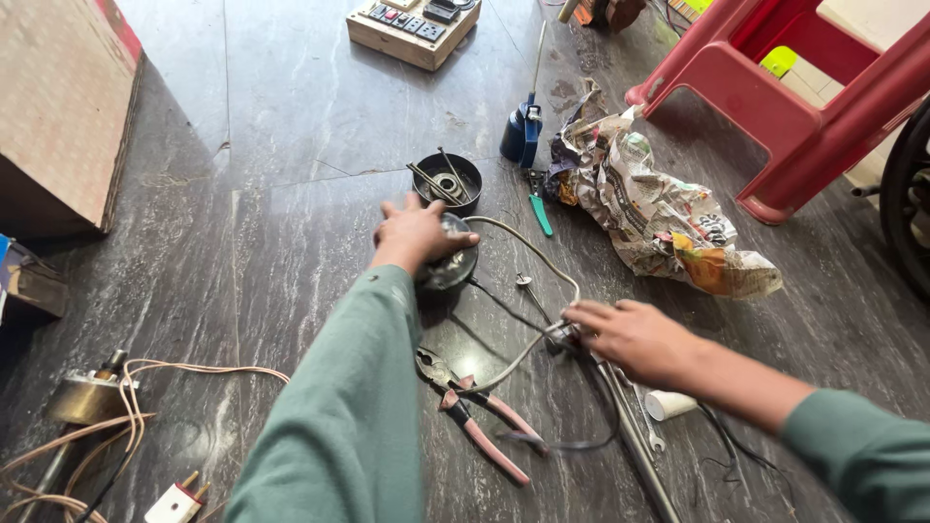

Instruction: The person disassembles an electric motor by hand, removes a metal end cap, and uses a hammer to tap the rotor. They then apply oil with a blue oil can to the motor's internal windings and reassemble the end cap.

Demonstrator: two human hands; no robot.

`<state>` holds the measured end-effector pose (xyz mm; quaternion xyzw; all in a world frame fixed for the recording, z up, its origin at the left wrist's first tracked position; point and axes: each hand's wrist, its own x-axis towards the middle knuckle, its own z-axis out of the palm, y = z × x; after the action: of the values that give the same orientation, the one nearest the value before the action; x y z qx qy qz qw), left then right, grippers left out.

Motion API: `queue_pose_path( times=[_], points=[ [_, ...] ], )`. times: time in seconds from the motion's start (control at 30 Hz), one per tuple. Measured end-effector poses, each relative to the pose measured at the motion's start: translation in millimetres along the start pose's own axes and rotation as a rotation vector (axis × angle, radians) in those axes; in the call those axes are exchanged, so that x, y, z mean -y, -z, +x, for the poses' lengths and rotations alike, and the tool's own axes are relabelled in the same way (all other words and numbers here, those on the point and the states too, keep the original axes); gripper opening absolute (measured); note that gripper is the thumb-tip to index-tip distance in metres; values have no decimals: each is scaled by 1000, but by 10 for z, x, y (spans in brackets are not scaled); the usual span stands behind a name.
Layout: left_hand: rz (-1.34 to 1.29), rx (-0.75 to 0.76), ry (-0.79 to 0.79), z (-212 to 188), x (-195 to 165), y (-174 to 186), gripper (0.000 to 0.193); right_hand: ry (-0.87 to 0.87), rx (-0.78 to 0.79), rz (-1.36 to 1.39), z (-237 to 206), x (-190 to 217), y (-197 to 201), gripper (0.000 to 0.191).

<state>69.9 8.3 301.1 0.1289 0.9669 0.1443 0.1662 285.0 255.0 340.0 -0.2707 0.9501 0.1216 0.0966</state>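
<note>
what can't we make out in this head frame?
- Round dark part: top hidden under the left hand.
- Small piece at the cable's end: covered by the right hand; grip unclear.
- Dark bowl: contents too small to identify.
- Pliers: jaw tips partly behind the left sleeve.

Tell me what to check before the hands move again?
1. Left hand steady on the round black motor part: ok, palm rests on top.
2. Right hand on the small wire fitting: ok, fingers touch it; grip cannot tell.
3. Grey cable free of snags: ok, loops loosely between both hands.
4. Pliers within reach: ok, lying beside the left sleeve.
5. Loose parts kept together: ok, rods sit in the black bowl.
6. Power off: cannot tell.
</note>
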Motion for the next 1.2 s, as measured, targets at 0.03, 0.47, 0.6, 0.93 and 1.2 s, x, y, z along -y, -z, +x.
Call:
queue_pose_path(
  times=[0.03,0.47,0.6,0.93,1.2],
  points=[
    [-32,49,45,-46,24,-14,100,93,-15,-146,-56,-24,26,32],
    [-518,-293,-35,-315,522,-800,72,-742,-20,1190,1392,720,-167,67],
    [-1161,-272,-135,-259,811,-1160,64,-697,17,1440,1398,565,-264,60],
    [-1678,-36,-131,-288,754,-1129,83,-498,30,1632,1358,409,-412,51],
    [-1622,81,-181,-406,779,-938,88,-459,138,1470,1360,444,-261,57]
  ],
)
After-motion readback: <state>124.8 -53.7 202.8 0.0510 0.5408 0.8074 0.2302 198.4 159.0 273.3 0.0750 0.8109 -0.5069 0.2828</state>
